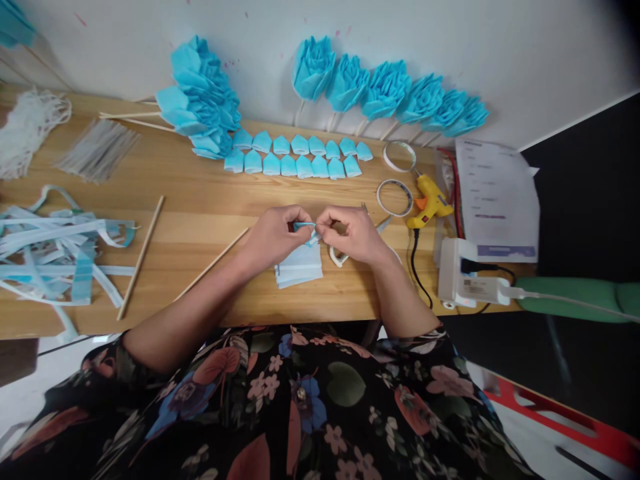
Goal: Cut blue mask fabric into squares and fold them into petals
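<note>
My left hand [276,235] and my right hand [351,232] meet over the middle of the table, fingertips almost touching. Between them is a small piece of blue-and-white fabric [313,239], pinched by both and largely hidden by the fingers. Directly below lies a pile of pale rectangular fabric pieces [299,268]. Scissors with a white handle [339,259] lie partly under my right hand. Beyond the hands, folded blue petals [287,165] are laid in two rows.
Blue fabric flowers on sticks [387,90] lean on the wall, with a flower bunch [200,100] farther left. Cut strips [60,247], wires [100,150] and a wooden stick [141,257] lie left. Right are tape rolls [395,198], a yellow glue gun [429,200] and a power strip [453,273].
</note>
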### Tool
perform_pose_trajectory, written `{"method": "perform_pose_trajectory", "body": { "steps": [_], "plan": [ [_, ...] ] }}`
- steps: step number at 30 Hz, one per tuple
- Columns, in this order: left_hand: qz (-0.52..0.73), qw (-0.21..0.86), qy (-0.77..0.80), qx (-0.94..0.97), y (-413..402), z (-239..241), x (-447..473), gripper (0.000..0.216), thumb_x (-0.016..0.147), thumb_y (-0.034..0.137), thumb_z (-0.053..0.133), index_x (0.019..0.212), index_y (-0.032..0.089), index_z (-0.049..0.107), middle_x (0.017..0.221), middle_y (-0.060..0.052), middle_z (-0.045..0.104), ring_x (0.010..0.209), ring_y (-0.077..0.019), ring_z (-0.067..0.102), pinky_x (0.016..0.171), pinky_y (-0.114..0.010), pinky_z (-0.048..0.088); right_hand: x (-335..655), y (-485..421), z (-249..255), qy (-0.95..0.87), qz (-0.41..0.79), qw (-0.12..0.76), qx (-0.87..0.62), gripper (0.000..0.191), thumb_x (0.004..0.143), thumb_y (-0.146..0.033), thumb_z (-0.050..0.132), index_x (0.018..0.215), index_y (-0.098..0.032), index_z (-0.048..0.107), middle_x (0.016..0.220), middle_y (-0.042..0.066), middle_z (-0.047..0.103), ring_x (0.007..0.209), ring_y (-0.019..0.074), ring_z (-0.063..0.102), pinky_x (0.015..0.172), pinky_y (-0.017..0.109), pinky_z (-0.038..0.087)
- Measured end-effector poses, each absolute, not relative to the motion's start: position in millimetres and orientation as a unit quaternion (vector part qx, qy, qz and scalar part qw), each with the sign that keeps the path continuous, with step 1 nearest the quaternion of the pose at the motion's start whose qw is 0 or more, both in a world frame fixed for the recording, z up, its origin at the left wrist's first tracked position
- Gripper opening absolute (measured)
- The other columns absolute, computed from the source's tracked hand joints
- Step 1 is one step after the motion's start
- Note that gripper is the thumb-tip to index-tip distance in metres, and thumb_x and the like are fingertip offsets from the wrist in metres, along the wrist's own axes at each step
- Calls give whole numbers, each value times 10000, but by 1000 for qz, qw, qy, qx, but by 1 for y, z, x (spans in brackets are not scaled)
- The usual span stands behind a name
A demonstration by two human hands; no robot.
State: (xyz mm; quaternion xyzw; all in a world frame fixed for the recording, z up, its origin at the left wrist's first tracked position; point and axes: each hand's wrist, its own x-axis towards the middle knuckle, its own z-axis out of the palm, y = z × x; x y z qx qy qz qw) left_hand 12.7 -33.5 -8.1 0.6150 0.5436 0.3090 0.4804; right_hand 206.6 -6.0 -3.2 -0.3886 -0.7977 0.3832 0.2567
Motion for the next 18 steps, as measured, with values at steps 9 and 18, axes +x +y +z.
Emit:
{"method": "perform_pose_trajectory", "body": {
  "steps": [9,18],
  "plan": [
    [310,502,516,621,-32,-4,10,207,777,234,538,852,146,709,700,9,646,573,-94,450,524,-225,320,211,-5,0,-800,371,270,-386,71,775,-164,585,716,-177,622,636,-29,613,606,103,528,608,232,400],
    [350,515,504,598,-30,1,9,228,811,339,587,893,146,677,805,-31,678,682,-129,550,621,-246,422,212,-4,1,-785,371,287,-405,125,837,-259,607,740,-183,630,639,-28,591,615,109,520,613,243,399]
  ]
}}
